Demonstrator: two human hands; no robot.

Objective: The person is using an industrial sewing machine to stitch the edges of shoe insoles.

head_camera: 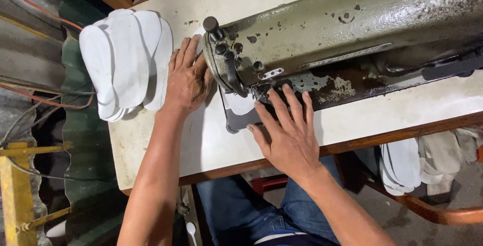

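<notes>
On the pale counter [166,145], both hands' fingers lie spread flat, holding nothing: left hand [187,82] near white soles [126,59], right hand [287,135] by the near edge.

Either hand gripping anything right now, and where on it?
Nothing gripped. Right hand presses flat on the white sole-shaped piece near its edge; left hand rests beside it.

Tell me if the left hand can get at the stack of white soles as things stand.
Probably yes. The left hand lies flat on the table right beside the stack of white soles, its fingers nearly at the edge of the stack. Nothing lies between them; the sewing machine sits on its other side.
</notes>
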